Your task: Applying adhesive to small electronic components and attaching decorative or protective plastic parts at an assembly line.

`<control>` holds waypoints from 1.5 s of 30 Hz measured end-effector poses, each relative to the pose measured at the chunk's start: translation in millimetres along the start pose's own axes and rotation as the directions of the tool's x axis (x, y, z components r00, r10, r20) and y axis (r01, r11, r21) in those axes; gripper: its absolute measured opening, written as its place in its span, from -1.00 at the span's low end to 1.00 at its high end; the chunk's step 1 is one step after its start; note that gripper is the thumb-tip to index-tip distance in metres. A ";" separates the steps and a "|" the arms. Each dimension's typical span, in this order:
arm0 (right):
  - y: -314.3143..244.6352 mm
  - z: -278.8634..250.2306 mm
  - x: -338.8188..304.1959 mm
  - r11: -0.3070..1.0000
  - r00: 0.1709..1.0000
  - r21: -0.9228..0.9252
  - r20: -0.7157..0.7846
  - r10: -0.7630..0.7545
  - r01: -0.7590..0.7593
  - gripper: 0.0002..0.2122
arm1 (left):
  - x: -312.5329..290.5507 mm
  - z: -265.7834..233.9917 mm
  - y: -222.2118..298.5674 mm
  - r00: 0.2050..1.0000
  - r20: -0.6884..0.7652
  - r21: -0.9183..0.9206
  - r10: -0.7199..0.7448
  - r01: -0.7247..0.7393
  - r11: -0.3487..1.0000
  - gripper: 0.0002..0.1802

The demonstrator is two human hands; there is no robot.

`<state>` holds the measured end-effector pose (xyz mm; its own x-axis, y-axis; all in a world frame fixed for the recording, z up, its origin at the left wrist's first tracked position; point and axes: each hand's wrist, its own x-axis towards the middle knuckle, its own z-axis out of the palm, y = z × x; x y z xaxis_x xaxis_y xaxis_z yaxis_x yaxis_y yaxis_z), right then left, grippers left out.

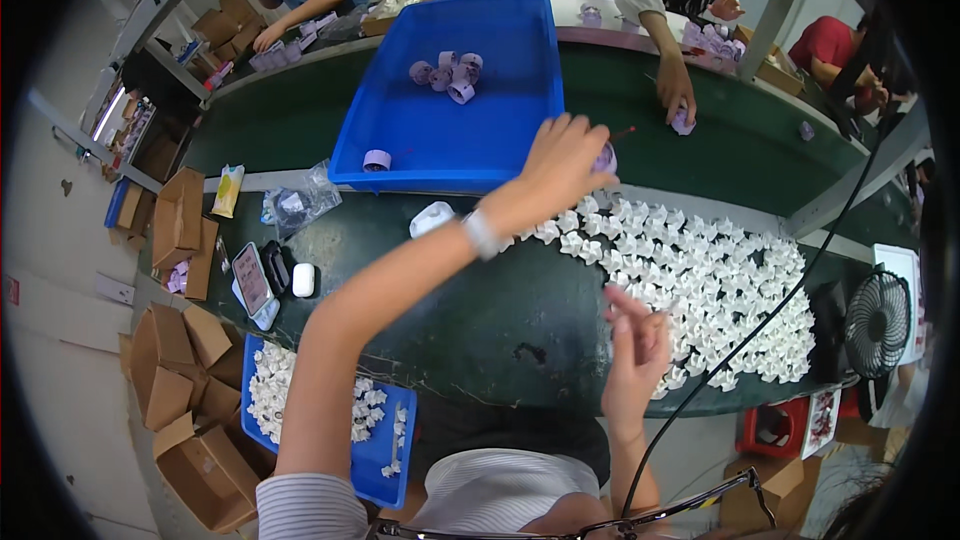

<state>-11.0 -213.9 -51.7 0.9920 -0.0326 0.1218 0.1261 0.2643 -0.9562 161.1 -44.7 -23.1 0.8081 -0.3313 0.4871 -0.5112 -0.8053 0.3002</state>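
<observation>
My left hand [560, 165], with a white band on its wrist, reaches across to the blue tray's near right corner. Its fingers close around a light-purple ring-shaped part [604, 159], mostly covered by the hand; a thin red-tipped wire [622, 132] sticks out beside it. My right hand [637, 345] hovers at the left edge of many white star-shaped pieces [710, 290]. Its fingers are partly bent and apart, slightly blurred, with nothing visible in them. The blue tray [450, 179] holds several purple rings [460, 92] in a cluster and a single purple ring [376, 161] near its left corner.
On the dark green table lie a phone [252, 278], a white case [303, 280], a plastic bag [300, 202] and a white dish [432, 219]. A black cable [745, 342] crosses at right, near a fan [877, 322]. A co-worker's hand [676, 90] touches a purple part across the belt.
</observation>
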 end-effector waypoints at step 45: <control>53.5 149.5 53.9 0.441 0.672 -0.531 0.689 -0.271 0.723 -0.93 | -190.0 -168.1 -34.0 0.706 0.001 -0.883 -0.708 0.333 0.331 -0.62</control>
<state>49.1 -57.5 -56.5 0.6317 0.5706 0.5247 0.7735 -0.4191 -0.4754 -24.3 128.3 12.1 0.9330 0.3355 0.1304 -0.1585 0.0576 0.9857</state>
